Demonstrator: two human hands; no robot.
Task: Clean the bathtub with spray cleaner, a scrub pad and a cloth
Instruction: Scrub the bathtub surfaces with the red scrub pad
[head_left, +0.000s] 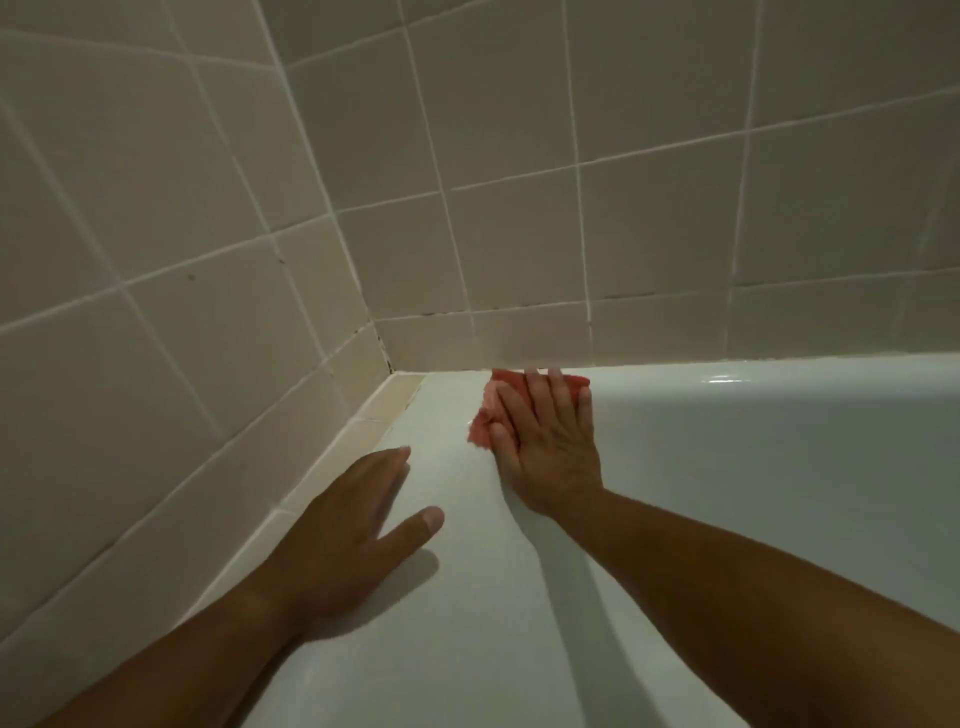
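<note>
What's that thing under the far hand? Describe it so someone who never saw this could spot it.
Follow the rim of the white bathtub to the corner where the two tiled walls meet. There the right hand presses flat on a crumpled cloth that peeks out around its fingers. It is the only pink-red thing among white and beige surfaces.

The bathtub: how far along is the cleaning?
Probably late on. No spray bottle or scrub pad is in view, so those steps may be finished, though that is a guess. In hand: the right hand presses a pink cloth flat on the bathtub rim near the wall corner, and the left hand rests flat on the rim. Left: the basin, mostly out of view, and dark specks in the corner grout.
</note>
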